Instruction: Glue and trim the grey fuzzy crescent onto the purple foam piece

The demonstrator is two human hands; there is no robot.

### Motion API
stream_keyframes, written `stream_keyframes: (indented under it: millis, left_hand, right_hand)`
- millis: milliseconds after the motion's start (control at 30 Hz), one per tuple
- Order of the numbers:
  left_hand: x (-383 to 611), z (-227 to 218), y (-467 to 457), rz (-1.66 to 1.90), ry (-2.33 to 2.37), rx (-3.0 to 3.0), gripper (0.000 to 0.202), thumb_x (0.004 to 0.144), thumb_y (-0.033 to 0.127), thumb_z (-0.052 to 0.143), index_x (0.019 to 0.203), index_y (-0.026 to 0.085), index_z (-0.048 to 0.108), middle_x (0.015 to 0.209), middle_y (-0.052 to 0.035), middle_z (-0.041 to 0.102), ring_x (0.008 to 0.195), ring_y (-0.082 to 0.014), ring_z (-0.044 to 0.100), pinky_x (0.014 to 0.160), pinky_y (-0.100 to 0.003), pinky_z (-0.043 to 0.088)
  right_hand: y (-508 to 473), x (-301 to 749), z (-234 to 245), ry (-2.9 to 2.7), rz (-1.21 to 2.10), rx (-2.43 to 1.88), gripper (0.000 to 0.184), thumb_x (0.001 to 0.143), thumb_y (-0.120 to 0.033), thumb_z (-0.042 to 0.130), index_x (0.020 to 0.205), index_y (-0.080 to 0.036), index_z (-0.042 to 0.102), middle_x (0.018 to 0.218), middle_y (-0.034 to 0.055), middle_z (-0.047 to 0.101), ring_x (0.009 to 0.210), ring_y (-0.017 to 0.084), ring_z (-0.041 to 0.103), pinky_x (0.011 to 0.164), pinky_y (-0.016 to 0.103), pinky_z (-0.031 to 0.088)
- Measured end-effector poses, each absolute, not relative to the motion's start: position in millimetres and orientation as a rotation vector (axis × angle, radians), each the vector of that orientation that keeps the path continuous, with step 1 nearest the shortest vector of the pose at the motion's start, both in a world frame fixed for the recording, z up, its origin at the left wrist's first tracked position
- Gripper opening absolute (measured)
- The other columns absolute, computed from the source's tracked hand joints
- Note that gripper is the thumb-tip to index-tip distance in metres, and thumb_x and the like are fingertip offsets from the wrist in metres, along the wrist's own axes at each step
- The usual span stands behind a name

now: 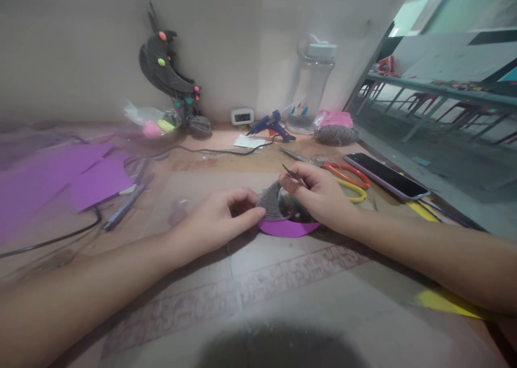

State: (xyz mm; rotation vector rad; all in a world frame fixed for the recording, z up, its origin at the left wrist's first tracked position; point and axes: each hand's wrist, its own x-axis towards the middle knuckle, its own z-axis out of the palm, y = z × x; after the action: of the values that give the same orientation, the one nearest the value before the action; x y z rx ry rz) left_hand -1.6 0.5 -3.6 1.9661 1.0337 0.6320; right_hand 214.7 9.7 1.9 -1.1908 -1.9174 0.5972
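My left hand (232, 212) pinches the left edge of a small piece covered with rows of grey yarn (270, 203), low over the table. Under its near side curves a strip of bright purple paper or foam (288, 228). On the right of the piece is a dark, glossy patch, partly covered by my right hand (317, 190). That hand's fingers are closed round a thin dark pointed tool (294, 174), whose tip points up and left; its exact kind does not show. Just beyond the right hand lie scissors with orange handles (349, 174).
Behind stand a blue glue gun (271, 124), a small digital clock (242, 117), a clear water bottle (313, 85) and a grey yarn ball (336, 135). A phone (385, 175) lies right, near yellow handles (355, 191). Purple sheets (100, 179), a pen (123, 206) and a black cable (60, 238) lie left.
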Motion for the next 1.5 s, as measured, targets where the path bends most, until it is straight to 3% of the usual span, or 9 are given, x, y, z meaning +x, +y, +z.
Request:
stream_keyframes:
  millis: [200, 433, 533, 600, 667, 833, 1067, 1267, 1500]
  left_hand:
    - [0, 1, -3, 0.712, 0.981, 2.090, 0.018, 0.089, 0.033, 0.055, 0.085, 0.021, 0.068, 0.083, 0.0021, 0.069, 0.078, -0.0146, 0.061, 0.073, -0.024, 0.045]
    - [-1, -2, -4, 0.695, 0.973, 2.085, 0.020, 0.090, 0.037, 0.055, 0.087, 0.021, 0.068, 0.086, 0.0007, 0.068, 0.079, -0.0156, 0.060, 0.073, -0.026, 0.046]
    - [-1, -7, -1, 0.728, 0.978, 1.957, 0.025, 0.088, 0.038, 0.059, 0.107, 0.023, 0.065, 0.095, -0.0015, 0.069, 0.085, -0.0175, 0.063, 0.077, -0.029, 0.049]
    - [-1, -9, 0, 0.794, 0.967, 1.885, 0.041, 0.086, 0.035, 0.062, 0.126, 0.025, 0.055, 0.094, -0.0008, 0.068, 0.085, -0.0166, 0.063, 0.077, -0.030, 0.050]
    - [-1, -11, 1, 0.829, 0.953, 1.888, 0.049, 0.086, 0.032, 0.062, 0.133, 0.027, 0.049, 0.092, 0.0000, 0.066, 0.084, -0.0154, 0.063, 0.078, -0.029, 0.051]
    - [-1, -11, 0, 0.800, 0.970, 1.963, 0.036, 0.087, 0.035, 0.062, 0.122, 0.026, 0.060, 0.111, -0.0036, 0.067, 0.093, -0.0173, 0.062, 0.084, -0.032, 0.051]
    - [-3, -6, 1, 0.905, 1.087, 1.912, 0.038, 0.088, 0.036, 0.060, 0.124, 0.024, 0.060, 0.097, -0.0026, 0.067, 0.087, -0.0168, 0.062, 0.079, -0.030, 0.051]
    - [-4, -2, -4, 0.964, 1.177, 1.977, 0.035, 0.087, 0.038, 0.063, 0.119, 0.024, 0.064, 0.098, -0.0027, 0.068, 0.090, -0.0183, 0.063, 0.085, -0.034, 0.050]
    - [-6, -7, -7, 1.037, 1.125, 2.077, 0.032, 0.087, 0.039, 0.064, 0.117, 0.027, 0.064, 0.103, -0.0021, 0.069, 0.093, -0.0175, 0.062, 0.088, -0.033, 0.049]
  right_hand:
    - [13, 214, 0, -1.912, 0.759, -1.218, 0.026, 0.089, -0.042, 0.053, 0.077, -0.019, 0.058, 0.061, -0.0042, 0.050, 0.054, 0.010, 0.047, 0.052, 0.023, 0.038]
    - [15, 213, 0, -1.923, 0.811, -1.196, 0.026, 0.089, -0.041, 0.053, 0.076, -0.018, 0.056, 0.062, -0.0040, 0.050, 0.055, 0.010, 0.047, 0.053, 0.023, 0.038]
    - [14, 213, 1, -1.896, 0.761, -1.168, 0.027, 0.089, -0.041, 0.053, 0.074, -0.018, 0.054, 0.061, -0.0039, 0.048, 0.056, 0.010, 0.046, 0.053, 0.023, 0.037]
    - [14, 214, 2, -1.894, 0.720, -1.153, 0.027, 0.089, -0.040, 0.053, 0.072, -0.019, 0.053, 0.060, -0.0041, 0.046, 0.055, 0.010, 0.044, 0.053, 0.022, 0.037]
    - [13, 214, 1, -1.898, 0.689, -1.164, 0.027, 0.089, -0.040, 0.053, 0.072, -0.019, 0.053, 0.060, -0.0039, 0.046, 0.056, 0.010, 0.044, 0.053, 0.022, 0.037]
    - [13, 215, 0, -1.914, 0.710, -1.198, 0.030, 0.090, -0.045, 0.053, 0.076, -0.019, 0.055, 0.063, -0.0028, 0.049, 0.059, 0.011, 0.049, 0.056, 0.024, 0.040]
    - [14, 229, 0, -2.031, 0.260, -0.941, 0.032, 0.096, -0.046, 0.044, 0.108, -0.019, 0.057, 0.090, 0.0045, 0.061, 0.079, 0.016, 0.056, 0.071, 0.029, 0.043]
    - [9, 228, 1, -2.374, -0.169, -0.792, 0.029, 0.097, -0.039, 0.045, 0.106, -0.018, 0.061, 0.082, 0.0058, 0.062, 0.072, 0.018, 0.054, 0.065, 0.030, 0.038]
    - [11, 226, 1, -2.367, -0.206, -0.787, 0.025, 0.097, -0.033, 0.046, 0.100, -0.017, 0.064, 0.076, 0.0043, 0.062, 0.067, 0.015, 0.054, 0.061, 0.027, 0.037]
